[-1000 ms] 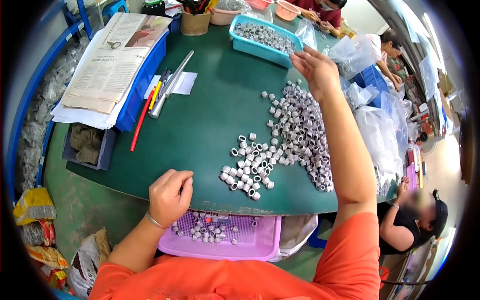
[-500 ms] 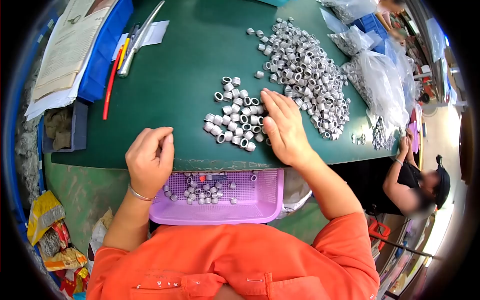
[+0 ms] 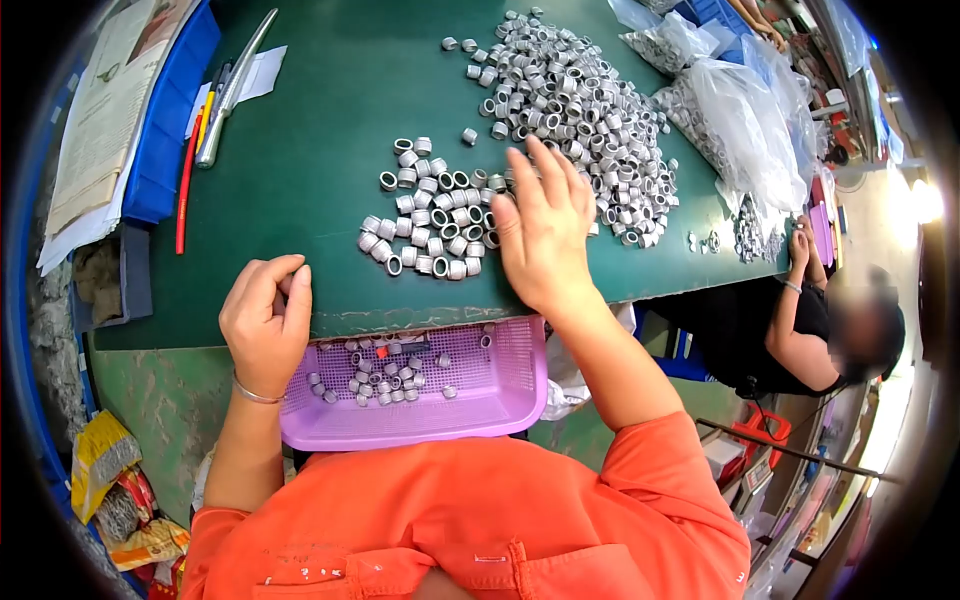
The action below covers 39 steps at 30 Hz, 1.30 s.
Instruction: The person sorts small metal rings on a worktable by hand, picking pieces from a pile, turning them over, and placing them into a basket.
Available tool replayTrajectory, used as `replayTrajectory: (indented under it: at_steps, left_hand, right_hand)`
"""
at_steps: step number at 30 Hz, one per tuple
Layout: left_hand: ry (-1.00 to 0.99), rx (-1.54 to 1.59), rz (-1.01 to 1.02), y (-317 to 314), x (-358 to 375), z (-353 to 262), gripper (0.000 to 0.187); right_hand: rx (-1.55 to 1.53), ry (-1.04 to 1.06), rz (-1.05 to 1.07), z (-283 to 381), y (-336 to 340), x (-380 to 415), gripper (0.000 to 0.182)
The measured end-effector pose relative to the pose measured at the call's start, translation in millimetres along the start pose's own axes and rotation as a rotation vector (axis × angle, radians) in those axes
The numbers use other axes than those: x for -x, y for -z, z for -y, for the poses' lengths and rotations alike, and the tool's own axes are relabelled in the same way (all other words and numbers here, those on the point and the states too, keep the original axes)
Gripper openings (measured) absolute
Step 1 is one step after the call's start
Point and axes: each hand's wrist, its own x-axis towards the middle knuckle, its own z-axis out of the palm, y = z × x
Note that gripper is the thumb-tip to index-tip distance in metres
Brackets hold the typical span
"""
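Observation:
My right hand (image 3: 545, 230) is over the green table with its fingers stretched and spread, between two groups of small grey metal rings. Its thumb is beside the smaller group of rings (image 3: 430, 222), while the fingertips reach the near edge of the large heap of rings (image 3: 570, 95). Some rings are hidden under or behind this hand. My left hand (image 3: 265, 320) rests at the table's front edge, fingers curled in and thumb alongside; nothing shows in it. Below the edge, a purple plastic basket (image 3: 410, 428) holds several more rings and a small dark piece with a red end.
Plastic bags of parts (image 3: 745, 130) stand at the right, near another person (image 3: 800, 330) seated there. At the left are a blue bin (image 3: 170, 130) with papers on it, a red pencil (image 3: 186, 195), pens and a curved metal tool (image 3: 238, 85).
The view has shifted, so the table things sit farther left. My right hand has moved away from the smaller group toward the heap, its fingers spreading wider. My left hand stays curled at the edge.

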Motion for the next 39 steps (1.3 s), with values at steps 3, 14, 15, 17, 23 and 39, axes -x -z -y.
replayTrajectory:
  at_steps: [3, 14, 15, 17, 23, 39]
  left_hand:
    - [-0.017, -0.017, 0.014, -1, -1, 0, 0.007]
    - [-0.011, -0.036, 0.034, -1, 1, 1, 0.004]
    - [-0.012, -0.033, 0.037, -1, 1, 1, 0.004]
    - [-0.006, -0.014, 0.031, -1, 1, 2, 0.004]
    - [-0.046, -0.02, 0.012, -2, 0, 3, 0.007]
    - [-0.026, -0.021, 0.011, 0, 0, 2, 0.007]
  right_hand:
    - [-0.048, -0.074, 0.086, -3, 2, 9, 0.051]
    - [-0.217, -0.099, 0.143, 3, 13, 24, 0.053]
    - [-0.271, -0.108, 0.105, 5, 13, 24, 0.05]
    - [-0.175, -0.098, 0.031, -9, 14, 20, 0.048]
    - [-0.07, -0.096, -0.052, -34, 20, 16, 0.029]
    - [0.413, 0.039, -0.211, -63, 16, -19, 0.011]
